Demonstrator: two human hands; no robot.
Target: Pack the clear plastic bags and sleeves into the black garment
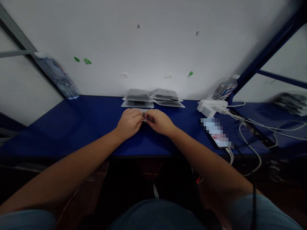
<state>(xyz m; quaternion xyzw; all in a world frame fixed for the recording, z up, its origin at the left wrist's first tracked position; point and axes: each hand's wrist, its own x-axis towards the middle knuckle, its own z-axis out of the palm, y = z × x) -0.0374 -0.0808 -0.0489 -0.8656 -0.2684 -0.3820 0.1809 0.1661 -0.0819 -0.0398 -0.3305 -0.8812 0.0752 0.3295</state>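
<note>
Head view: the left hand [129, 123] and right hand [161, 121] meet, fingertips closed on a small pale-edged item [144, 120] between them; neither is clearly nearer; its long axis is hidden; stacked pouches [139, 95] lie just beyond.

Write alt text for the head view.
A person's left hand and right hand meet over a blue table, holding a mostly hidden item. Behind lie two stacks of translucent pouches; at right, a phone and white power strip.

It looked like a simple workstation: a blue tabletop [91, 118], stacked pouches [140, 95], a power strip [212, 103] and a white wall [158, 48] showed this.
</note>
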